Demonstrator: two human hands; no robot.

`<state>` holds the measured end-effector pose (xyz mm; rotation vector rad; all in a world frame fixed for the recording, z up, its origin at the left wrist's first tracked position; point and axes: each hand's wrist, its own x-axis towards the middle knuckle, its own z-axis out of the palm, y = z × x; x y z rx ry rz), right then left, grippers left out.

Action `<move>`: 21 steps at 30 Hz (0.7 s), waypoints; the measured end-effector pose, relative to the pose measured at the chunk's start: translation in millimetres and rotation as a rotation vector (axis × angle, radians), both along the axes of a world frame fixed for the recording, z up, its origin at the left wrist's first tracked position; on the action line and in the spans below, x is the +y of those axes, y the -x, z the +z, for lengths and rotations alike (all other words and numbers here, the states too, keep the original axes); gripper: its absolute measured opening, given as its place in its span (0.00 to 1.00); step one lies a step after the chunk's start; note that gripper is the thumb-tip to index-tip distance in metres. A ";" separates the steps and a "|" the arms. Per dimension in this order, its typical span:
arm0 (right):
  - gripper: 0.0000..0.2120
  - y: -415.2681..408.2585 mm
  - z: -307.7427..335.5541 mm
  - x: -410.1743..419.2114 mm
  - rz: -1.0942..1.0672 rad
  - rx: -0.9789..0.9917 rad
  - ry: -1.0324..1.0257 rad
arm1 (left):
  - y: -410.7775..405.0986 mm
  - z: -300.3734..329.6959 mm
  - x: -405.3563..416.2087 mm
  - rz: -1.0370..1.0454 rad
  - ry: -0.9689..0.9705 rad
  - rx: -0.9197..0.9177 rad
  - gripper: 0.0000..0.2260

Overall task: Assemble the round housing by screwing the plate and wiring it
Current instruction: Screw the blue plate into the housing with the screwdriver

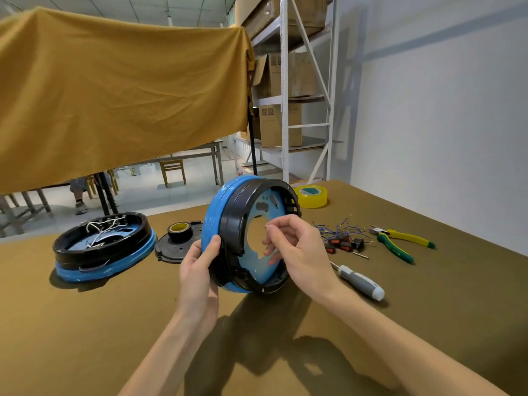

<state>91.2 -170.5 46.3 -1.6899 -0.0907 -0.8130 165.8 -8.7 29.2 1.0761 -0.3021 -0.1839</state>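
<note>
Your left hand (200,270) grips round black-and-blue plastic housing (245,232), right hand (294,247) pinches sth tiny, prob. screw; plate unscrewed, wiring left.

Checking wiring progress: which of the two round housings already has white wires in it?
The housing lying flat on the table at far left; white wires show inside. The housing held on edge by the left hand shows none.

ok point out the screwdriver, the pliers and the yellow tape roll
screwdriver (360,280): head view, on its grey and white handle
pliers (400,240): head view, on the green and yellow grips
yellow tape roll (312,199): head view, on its near outer wall
</note>
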 end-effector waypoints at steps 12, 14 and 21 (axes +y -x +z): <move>0.05 -10.8 29.2 10.1 0.049 -0.057 0.027 | 0.3 -3.1 -2.3 -0.015 0.026 -0.046 0.14; 0.05 -8.6 32.7 7.3 0.034 -0.051 0.060 | 0.9 -3.7 -3.3 -0.013 0.022 -0.058 0.14; 0.04 -0.7 37.2 -3.7 0.015 0.062 0.105 | 3.8 -5.1 -6.3 0.008 -0.001 -0.097 0.14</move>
